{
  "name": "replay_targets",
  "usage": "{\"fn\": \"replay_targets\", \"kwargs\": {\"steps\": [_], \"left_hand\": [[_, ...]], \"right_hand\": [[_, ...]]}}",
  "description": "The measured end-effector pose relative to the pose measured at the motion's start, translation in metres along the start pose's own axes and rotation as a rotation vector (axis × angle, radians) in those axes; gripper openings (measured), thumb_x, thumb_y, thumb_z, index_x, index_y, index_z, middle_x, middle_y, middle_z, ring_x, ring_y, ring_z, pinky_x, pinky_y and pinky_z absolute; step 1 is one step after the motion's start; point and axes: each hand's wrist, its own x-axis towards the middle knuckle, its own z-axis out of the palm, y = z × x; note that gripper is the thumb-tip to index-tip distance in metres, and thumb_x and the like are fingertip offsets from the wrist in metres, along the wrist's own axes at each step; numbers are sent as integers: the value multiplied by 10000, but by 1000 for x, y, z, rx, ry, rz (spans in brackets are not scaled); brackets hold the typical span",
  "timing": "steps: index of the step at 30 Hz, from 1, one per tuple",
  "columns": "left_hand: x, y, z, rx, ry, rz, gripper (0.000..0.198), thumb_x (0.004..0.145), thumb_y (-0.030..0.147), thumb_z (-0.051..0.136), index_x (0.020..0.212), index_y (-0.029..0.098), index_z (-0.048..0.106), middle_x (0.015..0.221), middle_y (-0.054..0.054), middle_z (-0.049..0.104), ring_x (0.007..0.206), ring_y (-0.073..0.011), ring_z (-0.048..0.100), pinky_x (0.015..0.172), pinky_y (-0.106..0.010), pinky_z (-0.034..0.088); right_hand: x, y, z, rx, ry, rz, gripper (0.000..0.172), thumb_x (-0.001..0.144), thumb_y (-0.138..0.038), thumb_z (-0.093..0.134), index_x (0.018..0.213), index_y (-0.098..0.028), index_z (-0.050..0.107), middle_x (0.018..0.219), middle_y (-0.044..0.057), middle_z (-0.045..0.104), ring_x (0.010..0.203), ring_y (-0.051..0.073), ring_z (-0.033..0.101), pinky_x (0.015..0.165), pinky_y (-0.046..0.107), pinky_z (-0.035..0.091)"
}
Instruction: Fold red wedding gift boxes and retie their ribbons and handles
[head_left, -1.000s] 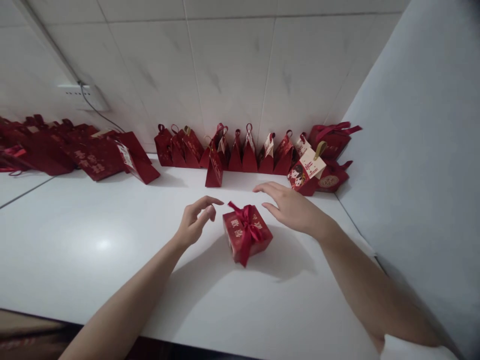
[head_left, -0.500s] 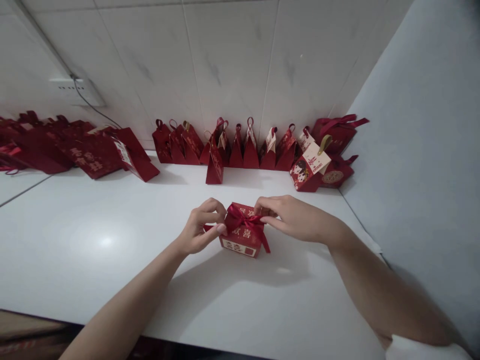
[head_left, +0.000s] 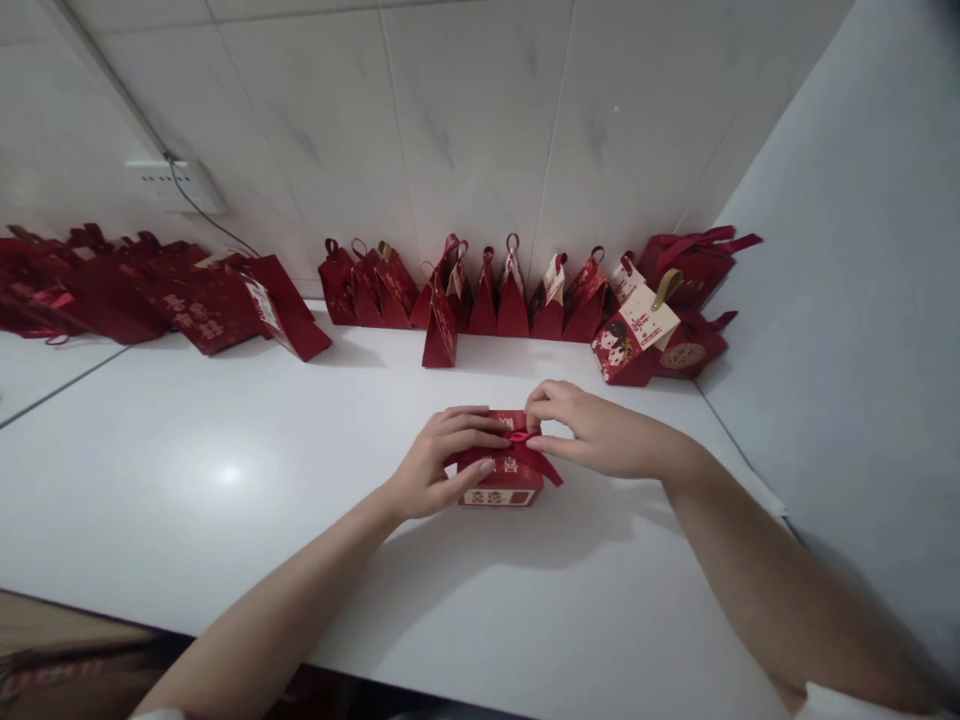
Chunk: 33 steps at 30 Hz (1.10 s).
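A small red gift box [head_left: 523,483] with pale lettering and a cream label stands on the white table. Round it runs a dark red satin ribbon [head_left: 546,467], tied in a bow on top. My left hand [head_left: 442,460] lies over the box's left side and the bow, fingers stretched out and thumb near the front edge; it hides the bow's left part. From the right, my right hand [head_left: 581,430] pinches the bow's right side between thumb and fingers.
Several red gift boxes [head_left: 513,305] with loop handles line the wall behind. One red box [head_left: 440,335] stands forward of that row. More boxes crowd the left [head_left: 199,310] and the right corner [head_left: 637,330]. A blue-grey panel [head_left: 855,300] borders the right side.
My left hand has gone from pinching at the bow's left side to lying flat over it. My right hand stays at the bow's right side. The view has shifted slightly.
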Motion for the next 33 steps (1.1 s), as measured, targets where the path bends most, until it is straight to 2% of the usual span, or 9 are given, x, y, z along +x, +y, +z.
{"fn": "replay_targets", "kwargs": {"steps": [4,7,10,12,15,19,21,28,33], "left_hand": [[-1,3,5,-117,54,-29,238,931,245,584,1139,251,700,1125,-72,709,1175,-253,582,1032,-466,450],[-1,9,7,-188,110,-184,177,929,292,598,1010,231,743,982,-84,689,955,-208,626,814,-358,526],[0,15,6,-111,112,-297,134,869,337,678,888,225,748,854,-59,621,777,-166,571,658,-301,484],[1,18,5,-66,115,-334,124,846,339,701,856,218,722,852,-49,596,802,-169,557,690,-307,480],[1,17,7,-115,142,-393,153,860,350,681,838,198,676,1011,-63,578,953,-188,571,818,-338,489],[1,13,9,-232,98,-464,180,867,377,674,825,203,689,1133,-66,558,1083,-213,569,944,-376,464],[1,12,9,-243,75,-471,164,860,368,683,831,208,702,1158,-68,555,1103,-221,569,963,-383,458],[4,13,7,-350,-7,-455,120,847,308,697,823,190,695,1155,-80,560,1097,-217,580,952,-368,476],[6,12,8,-387,-72,-441,102,853,283,689,825,186,679,1161,-76,569,1088,-211,585,986,-382,463]], "right_hand": [[2,3,-3,126,-24,-16,293,930,-510,516,884,-248,637,1391,52,495,1293,263,474,1076,405,375],[6,5,-3,223,-116,-38,295,927,-515,528,879,-251,653,1433,29,481,1303,250,481,1079,389,382],[10,4,0,284,-152,-84,246,932,-457,547,876,-247,664,1424,24,498,1315,238,472,1102,385,361],[12,3,4,340,-146,-130,243,932,-442,554,854,-235,654,1416,27,508,1299,230,487,1104,381,360],[15,4,7,412,-155,-175,282,923,-478,573,829,-221,641,1420,32,504,1291,225,497,1095,364,370],[16,8,7,357,-209,-161,271,913,-489,587,891,-239,689,1472,27,462,1366,250,425,1132,392,322],[16,9,5,321,-219,-145,252,914,-466,590,887,-246,710,1501,23,442,1387,268,400,1139,418,308],[17,8,4,394,-130,-155,306,926,-463,571,770,-220,671,1423,29,522,1279,240,513,1091,390,357],[21,17,6,311,-124,-160,278,892,-461,616,768,-220,679,1370,40,566,1233,252,540,1064,396,374]]}}
